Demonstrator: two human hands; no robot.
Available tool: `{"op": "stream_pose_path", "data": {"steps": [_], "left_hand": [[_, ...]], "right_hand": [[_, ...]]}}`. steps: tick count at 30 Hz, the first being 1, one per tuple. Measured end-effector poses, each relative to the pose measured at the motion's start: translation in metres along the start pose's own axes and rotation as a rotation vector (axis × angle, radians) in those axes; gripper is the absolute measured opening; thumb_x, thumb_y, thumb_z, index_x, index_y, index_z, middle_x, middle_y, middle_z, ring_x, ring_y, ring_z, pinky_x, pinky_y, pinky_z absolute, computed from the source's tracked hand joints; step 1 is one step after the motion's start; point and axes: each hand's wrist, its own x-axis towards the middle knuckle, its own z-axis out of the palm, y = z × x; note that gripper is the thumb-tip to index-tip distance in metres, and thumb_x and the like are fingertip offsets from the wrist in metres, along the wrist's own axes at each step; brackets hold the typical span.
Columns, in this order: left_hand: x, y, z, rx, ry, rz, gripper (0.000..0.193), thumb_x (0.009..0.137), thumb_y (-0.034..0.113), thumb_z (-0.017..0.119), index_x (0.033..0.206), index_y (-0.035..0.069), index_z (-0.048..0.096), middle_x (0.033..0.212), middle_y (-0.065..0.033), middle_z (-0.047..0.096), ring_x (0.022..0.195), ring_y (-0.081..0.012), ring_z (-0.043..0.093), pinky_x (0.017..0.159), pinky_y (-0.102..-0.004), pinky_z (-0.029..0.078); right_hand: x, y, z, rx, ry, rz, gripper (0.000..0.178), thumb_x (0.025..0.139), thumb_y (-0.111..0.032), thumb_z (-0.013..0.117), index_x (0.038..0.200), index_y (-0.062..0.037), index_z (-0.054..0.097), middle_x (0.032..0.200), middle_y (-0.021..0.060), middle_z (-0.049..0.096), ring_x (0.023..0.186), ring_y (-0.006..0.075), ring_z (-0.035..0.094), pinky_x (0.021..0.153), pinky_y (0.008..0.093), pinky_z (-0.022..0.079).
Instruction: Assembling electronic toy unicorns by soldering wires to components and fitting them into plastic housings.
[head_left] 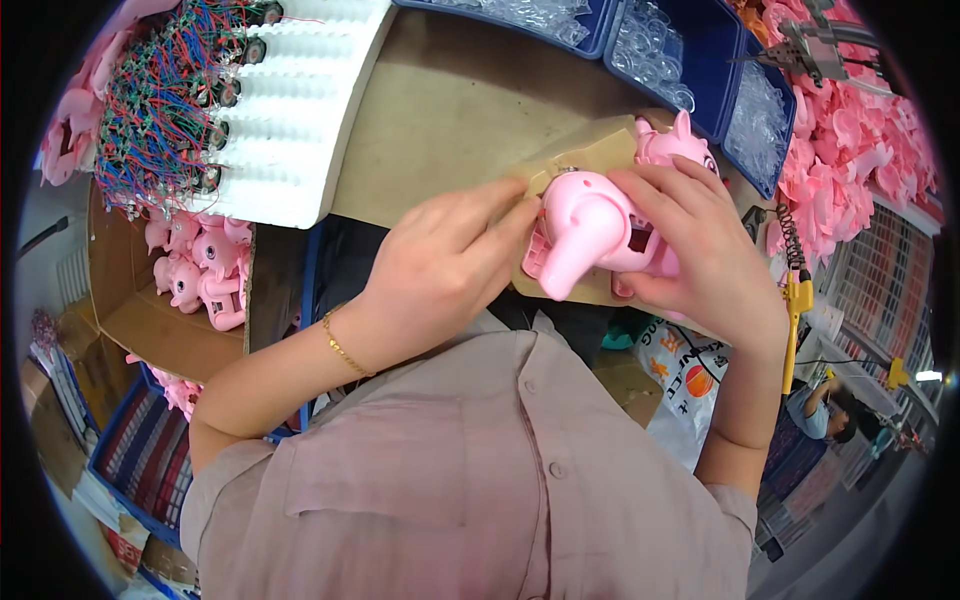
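Observation:
A pink plastic toy animal (585,225) lies on its side on a tan block-like holder (600,150) at the bench's near edge. Its head, with a pointed ear and a painted eye, points to the far right. My right hand (690,245) curls over the toy's middle, thumb below and fingers above. At the toy's left end, my left hand (435,255) has its fingers pressed together against the edge; its fingertips are partly hidden. Part of the toy's body is covered by my right hand.
Blue bins (725,85) with clear plastic parts line the far side. A white foam tray (300,110) bears wired round components (190,110). A cardboard box (150,335) with pink toys stands left. Pink parts (835,150) pile up right, near a yellow tool (796,310) on a coiled cord.

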Motion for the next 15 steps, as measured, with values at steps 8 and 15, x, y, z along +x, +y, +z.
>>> {"op": "stream_pose_path", "data": {"steps": [8, 15], "left_hand": [[-0.005, -0.003, 0.000, 0.059, -0.051, 0.043, 0.038, 0.073, 0.003, 0.068, 0.111, 0.003, 0.065, 0.115, -0.0103, 0.061, 0.089, -0.0225, 0.062, 0.073, -0.0325, 0.049], [0.022, -0.005, -0.008, -0.199, -0.050, -0.150, 0.035, 0.077, 0.010, 0.070, 0.110, 0.001, 0.062, 0.117, -0.0139, 0.058, 0.095, -0.0303, 0.061, 0.079, -0.0341, 0.050]], "right_hand": [[0.002, -0.002, 0.004, 0.002, 0.007, -0.011, 0.074, 0.057, -0.017, 0.079, 0.126, -0.0080, 0.054, 0.121, 0.0117, 0.055, 0.117, 0.0371, 0.046, 0.104, 0.0442, 0.035], [0.001, -0.004, -0.001, -0.014, 0.007, 0.002, 0.071, 0.057, -0.016, 0.078, 0.124, -0.0066, 0.055, 0.119, 0.0122, 0.055, 0.115, 0.0349, 0.048, 0.103, 0.0434, 0.035]]}}
